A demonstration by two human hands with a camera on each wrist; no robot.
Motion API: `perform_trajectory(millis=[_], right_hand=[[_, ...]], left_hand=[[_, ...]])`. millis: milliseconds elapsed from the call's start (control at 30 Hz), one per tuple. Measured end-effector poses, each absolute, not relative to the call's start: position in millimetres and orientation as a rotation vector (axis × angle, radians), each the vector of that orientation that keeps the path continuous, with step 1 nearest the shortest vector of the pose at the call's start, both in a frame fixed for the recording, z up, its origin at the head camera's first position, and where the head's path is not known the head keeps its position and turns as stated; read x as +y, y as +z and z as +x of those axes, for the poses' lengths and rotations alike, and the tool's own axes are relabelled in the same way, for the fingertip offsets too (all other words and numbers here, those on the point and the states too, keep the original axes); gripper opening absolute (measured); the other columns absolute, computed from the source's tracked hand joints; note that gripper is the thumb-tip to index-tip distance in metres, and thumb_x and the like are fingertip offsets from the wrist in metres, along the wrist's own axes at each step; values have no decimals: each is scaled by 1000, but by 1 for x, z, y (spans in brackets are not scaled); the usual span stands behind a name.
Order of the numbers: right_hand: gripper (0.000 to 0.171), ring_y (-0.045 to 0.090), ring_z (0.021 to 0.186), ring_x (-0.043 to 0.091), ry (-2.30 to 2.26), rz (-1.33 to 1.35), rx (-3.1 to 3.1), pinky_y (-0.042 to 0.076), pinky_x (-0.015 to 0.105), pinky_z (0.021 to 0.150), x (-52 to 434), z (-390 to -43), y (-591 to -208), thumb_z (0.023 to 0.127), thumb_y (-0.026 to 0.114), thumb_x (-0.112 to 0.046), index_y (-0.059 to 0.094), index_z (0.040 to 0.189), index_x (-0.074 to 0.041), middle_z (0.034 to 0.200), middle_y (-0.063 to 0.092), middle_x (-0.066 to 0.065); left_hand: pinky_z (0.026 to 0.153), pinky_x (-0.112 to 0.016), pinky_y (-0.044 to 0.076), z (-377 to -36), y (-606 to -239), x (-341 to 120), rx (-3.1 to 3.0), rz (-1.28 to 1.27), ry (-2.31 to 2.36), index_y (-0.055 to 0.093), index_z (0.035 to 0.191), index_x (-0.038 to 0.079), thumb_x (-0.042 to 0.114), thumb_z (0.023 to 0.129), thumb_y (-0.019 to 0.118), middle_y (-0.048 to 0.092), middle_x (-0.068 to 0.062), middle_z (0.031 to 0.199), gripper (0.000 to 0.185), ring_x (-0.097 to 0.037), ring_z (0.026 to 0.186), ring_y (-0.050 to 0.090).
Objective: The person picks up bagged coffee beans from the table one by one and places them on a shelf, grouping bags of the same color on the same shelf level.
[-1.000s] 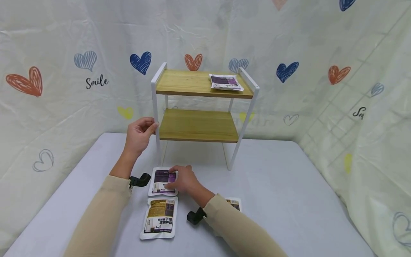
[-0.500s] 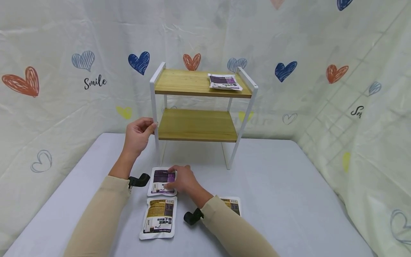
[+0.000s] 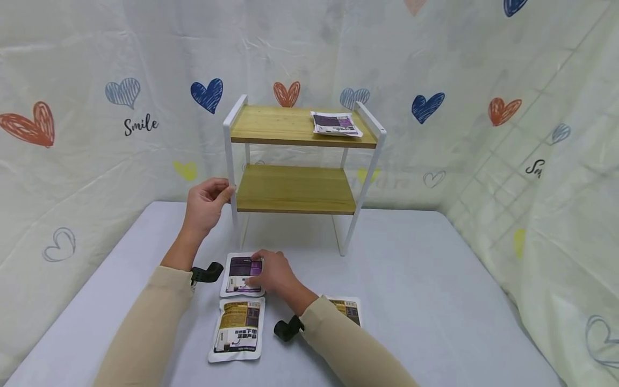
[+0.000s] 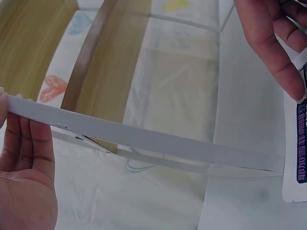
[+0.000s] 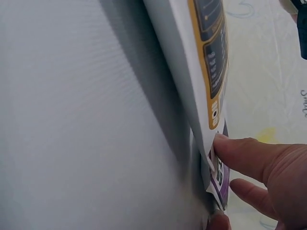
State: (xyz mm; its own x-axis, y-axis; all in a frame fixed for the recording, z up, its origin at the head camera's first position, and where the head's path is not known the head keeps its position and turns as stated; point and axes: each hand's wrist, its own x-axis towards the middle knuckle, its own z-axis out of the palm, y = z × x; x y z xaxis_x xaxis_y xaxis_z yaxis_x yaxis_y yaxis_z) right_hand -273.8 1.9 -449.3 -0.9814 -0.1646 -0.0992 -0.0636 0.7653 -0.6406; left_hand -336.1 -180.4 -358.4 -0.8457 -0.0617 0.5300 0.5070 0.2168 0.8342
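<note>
In the head view my left hand [image 3: 205, 205] holds the front left leg of a white-framed, two-tier wooden shelf [image 3: 296, 189]. The left wrist view shows thumb and fingers on opposite sides of that white leg [image 4: 144, 139]. Lower down, my right hand [image 3: 279, 275] grips a flat white pouch with a purple label [image 3: 238, 269] lying on the table, thumb on its face and fingers at its right edge. Right below it lies a yellow-labelled pouch [image 3: 238, 330]. In the right wrist view the thumb [image 5: 244, 153] presses close to where the two pouches meet.
On the shelf's top board, at the right, rests another purple-labelled pouch [image 3: 335, 123]. A second yellow-labelled pouch [image 3: 350, 310] is partly covered by my right sleeve [image 3: 353, 344]. Behind the white table [image 3: 425, 301] hangs a curtain [image 3: 309, 43] printed with hearts.
The head view has shifted slightly, moving everything a little left in the picture. Both hands keep their places on the shelf leg and the purple-labelled pouch.
</note>
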Motion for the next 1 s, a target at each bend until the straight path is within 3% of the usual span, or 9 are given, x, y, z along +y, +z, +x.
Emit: perform_trajectory(millis=[133,367,767,1000], right_hand=[[56,55,109,21,-1031,-215,2808,54,39,99,0,-274,-446,78,91,-25,67,128,-17,131,64,8],[56,56,105,21,-1058,-205,2808,55,39,97,-2,-273,-444,75,93,-20,69,125,-15,127,66,8],[55,58,105,23,-1146,-189,2723,58,42,95,-4,-272,-440,75,92,-13,69,125,-17,131,65,9],[46,58,112,25,-1169,-264,2695,54,45,101,-3,-276,-440,76,91,-12,74,118,-19,137,63,10]], left_hand=[[76,-19,59,-335,-357,-181,-2038,-419,-1666,73,112,-1,23,97,71,70,3,90,28,-11,78,66],[75,-16,58,-335,-356,-181,-2048,-421,-1637,72,112,-1,23,98,70,71,-6,93,27,-12,78,64],[73,-16,57,-336,-358,-181,-2051,-452,-1658,72,113,-2,20,98,70,70,2,90,27,-8,76,63],[74,-16,57,-335,-357,-182,-2056,-437,-1655,73,113,0,21,98,70,70,-8,93,26,-11,77,64]])
